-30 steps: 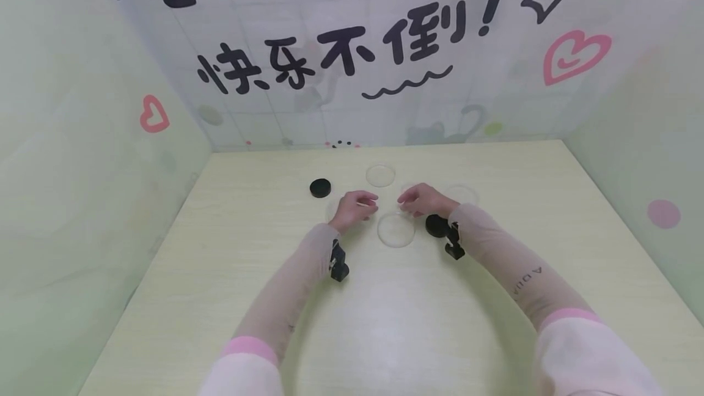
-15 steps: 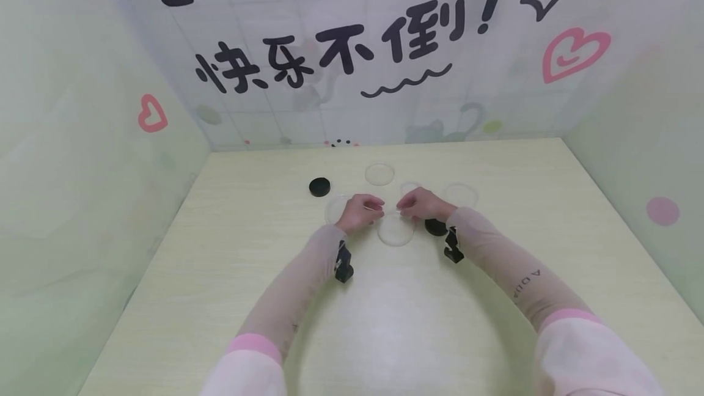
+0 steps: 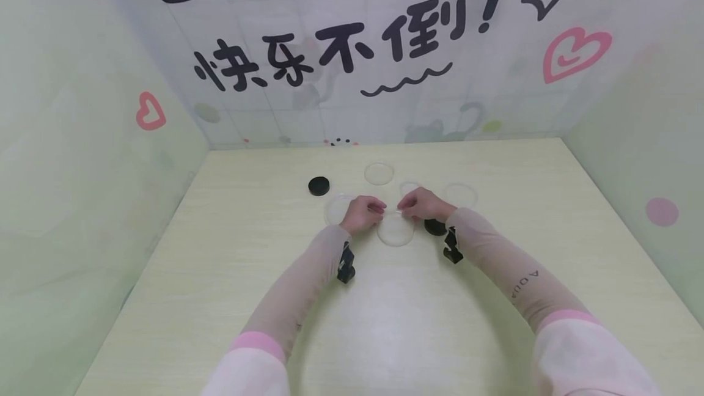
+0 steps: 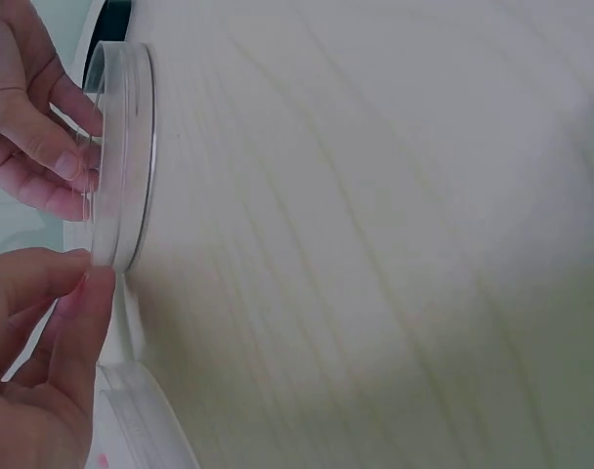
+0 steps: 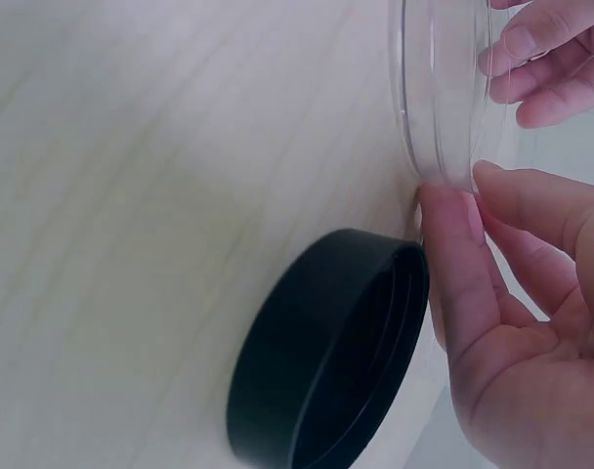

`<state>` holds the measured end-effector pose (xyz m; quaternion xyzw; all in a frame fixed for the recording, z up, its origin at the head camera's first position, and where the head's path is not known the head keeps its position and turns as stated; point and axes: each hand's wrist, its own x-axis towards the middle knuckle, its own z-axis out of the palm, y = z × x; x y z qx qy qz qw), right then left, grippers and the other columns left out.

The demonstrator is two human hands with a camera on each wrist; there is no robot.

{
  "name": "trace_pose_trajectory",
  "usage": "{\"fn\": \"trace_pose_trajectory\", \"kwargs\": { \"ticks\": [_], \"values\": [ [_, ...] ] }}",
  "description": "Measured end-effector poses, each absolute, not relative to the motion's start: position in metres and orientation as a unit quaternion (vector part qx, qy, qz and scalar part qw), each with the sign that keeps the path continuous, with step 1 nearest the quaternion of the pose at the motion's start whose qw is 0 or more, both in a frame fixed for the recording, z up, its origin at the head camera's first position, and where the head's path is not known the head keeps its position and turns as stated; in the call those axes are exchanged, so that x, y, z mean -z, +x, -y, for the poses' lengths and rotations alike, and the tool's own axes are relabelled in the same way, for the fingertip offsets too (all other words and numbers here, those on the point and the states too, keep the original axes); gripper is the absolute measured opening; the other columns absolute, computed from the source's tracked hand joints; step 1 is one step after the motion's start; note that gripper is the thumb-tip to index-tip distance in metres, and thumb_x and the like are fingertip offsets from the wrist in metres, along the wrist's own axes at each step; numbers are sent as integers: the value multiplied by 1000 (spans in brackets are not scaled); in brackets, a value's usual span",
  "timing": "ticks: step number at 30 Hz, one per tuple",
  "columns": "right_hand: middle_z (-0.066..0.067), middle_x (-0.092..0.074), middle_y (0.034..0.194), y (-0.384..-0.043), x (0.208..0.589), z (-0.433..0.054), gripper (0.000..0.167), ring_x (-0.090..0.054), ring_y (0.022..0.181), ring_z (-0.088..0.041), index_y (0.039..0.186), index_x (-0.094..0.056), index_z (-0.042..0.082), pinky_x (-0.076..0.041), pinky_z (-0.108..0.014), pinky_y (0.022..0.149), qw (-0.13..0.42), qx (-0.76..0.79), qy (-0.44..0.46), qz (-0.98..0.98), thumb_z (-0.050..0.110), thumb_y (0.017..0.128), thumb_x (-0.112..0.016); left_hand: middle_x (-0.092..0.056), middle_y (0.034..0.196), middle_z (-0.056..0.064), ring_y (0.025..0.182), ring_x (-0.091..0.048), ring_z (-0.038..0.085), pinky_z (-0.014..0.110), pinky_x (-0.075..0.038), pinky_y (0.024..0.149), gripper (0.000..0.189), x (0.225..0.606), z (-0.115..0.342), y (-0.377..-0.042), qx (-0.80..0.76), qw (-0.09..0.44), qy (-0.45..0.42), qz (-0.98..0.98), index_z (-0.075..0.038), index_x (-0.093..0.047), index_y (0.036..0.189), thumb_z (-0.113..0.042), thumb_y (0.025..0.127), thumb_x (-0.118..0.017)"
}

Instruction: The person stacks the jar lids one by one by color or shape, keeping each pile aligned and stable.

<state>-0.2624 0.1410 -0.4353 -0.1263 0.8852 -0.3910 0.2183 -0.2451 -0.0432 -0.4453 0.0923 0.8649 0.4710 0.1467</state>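
Note:
A clear round petri dish [image 3: 396, 232] lies flat near the middle of the table, its thin walls seen edge-on in both wrist views. At its far rim, my left hand [image 3: 363, 214] pinches the edge between thumb and fingers. My right hand [image 3: 426, 204] pinches the same rim from the other side. Fine clear edges show between the two hands; whether they belong to a second piece, I cannot tell. A black round lid [image 5: 321, 347], hollow side showing in the right wrist view, lies beside my right hand, partly hidden by it in the head view.
Behind the hands lies a clear disc [image 3: 379, 173], with another clear dish [image 3: 461, 195] to the right. One more clear dish [image 3: 334, 209] is half hidden by my left hand. A second black lid [image 3: 319, 186] lies at the back left. Printed cloth walls surround the table.
My left hand has moved right and slightly nearer, up to the dish's far rim. The right hand has barely moved. The dishes and black lids stay in place.

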Motion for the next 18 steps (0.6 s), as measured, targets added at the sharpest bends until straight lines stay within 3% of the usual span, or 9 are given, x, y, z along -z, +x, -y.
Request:
{"fn": "trace_pose_trajectory", "kwargs": {
  "ticks": [18],
  "values": [
    [-5, -61, 75, -263, 437, -142, 17, -49, 61, -12, 95, -65, -4, -42, -21, 56, 210, 403, -110, -884, 4, 81, -61, -65, 92, 10, 85, -60, 19, 22, -48, 72, 20, 446, 42, -246, -423, 125, 117, -890, 0, -65, 98, 3, 79, -61]
  ]
}}
